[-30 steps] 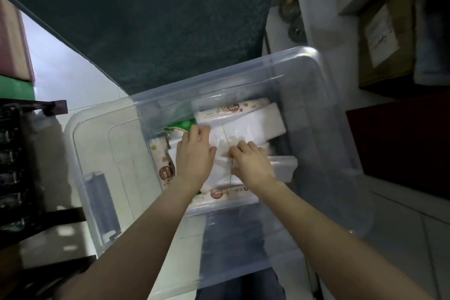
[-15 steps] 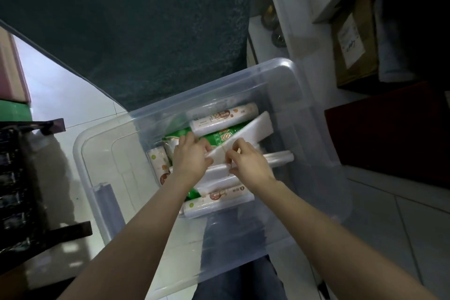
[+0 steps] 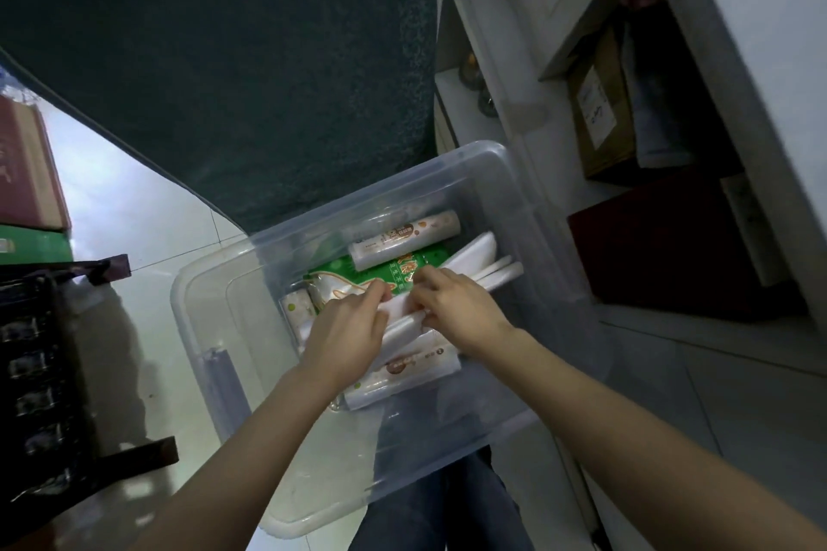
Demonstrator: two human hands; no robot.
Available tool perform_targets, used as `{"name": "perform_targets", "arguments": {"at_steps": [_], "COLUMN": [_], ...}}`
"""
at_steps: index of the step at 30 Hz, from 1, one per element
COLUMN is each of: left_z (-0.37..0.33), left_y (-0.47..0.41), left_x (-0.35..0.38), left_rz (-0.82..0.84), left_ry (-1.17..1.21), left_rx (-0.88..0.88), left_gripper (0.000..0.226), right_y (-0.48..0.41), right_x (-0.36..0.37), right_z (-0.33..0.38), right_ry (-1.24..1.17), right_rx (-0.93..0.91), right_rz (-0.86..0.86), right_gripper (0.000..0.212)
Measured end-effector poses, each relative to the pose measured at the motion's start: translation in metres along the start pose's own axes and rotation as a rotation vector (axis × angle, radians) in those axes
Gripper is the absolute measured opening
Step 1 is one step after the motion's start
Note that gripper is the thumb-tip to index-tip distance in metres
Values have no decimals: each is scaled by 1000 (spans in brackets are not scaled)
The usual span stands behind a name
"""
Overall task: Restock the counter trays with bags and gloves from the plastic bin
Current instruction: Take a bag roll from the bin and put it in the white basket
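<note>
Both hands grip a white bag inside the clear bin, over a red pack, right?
Wrong colour: the head view shows the pack is green. The left hand and right hand do grip the white bag inside the clear bin.

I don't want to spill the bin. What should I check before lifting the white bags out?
1. Grip: ok, left hand and right hand both pinch the bags.
2. Top of bin open: ok.
3. The bags free of green pack: cannot tell, hands hide it.
4. Support under bin: cannot tell.
5. Counter trays in view: not ok.
</note>
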State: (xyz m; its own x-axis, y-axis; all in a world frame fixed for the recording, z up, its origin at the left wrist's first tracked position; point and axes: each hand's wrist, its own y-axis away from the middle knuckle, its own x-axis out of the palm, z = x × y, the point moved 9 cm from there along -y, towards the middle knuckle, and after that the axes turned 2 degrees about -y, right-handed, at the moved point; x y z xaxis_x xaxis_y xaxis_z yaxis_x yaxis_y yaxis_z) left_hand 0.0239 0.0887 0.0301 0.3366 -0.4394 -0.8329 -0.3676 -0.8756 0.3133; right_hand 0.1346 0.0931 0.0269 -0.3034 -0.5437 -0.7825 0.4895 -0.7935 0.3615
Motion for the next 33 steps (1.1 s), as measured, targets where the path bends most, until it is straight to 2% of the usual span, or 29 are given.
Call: {"name": "perform_targets", "arguments": {"at_steps": [4,5,12,14,17,20,23,27,30,33], "left_z": [-30,-40,-91,-98,-112,-134,-171,-240,-298,-355], "left_y": [10,11,16,21,30,38,47,57,63,67], "left_x": [-25,-31,-95,-116,-152,-183,-204,-217,-211,-197], "left_rz": [77,102,16,4,-64,-145,-190,-171,-87,16], "left_ry": [-33,-70,-3,92,283,490,654,813,855,881], "left_rx": [30,38,52,33,30,30,76,176,221,268], "left_gripper": [65,69,44,35,19,18,21,24,42,59], "right_y": [22,29,69,83,112,152,204,265,312,369], "right_x": [-47,-60,-145,-170,-207,-248,-277,-289,-299,-308], "right_z": [24,31,74,84,97,93,68,42,31,16], "right_ry": [63,86,179,170,184,172,-93,-629,-743,-827], "right_rx": [-52,-65,-114,-129,-121,42,264,325,348,379], "right_rz": [-74,-99,-249,-319,-486,-725,-887,-959,-1041,-1197], "right_gripper": [19,17,19,21,27,51,73,81,81,79]}}
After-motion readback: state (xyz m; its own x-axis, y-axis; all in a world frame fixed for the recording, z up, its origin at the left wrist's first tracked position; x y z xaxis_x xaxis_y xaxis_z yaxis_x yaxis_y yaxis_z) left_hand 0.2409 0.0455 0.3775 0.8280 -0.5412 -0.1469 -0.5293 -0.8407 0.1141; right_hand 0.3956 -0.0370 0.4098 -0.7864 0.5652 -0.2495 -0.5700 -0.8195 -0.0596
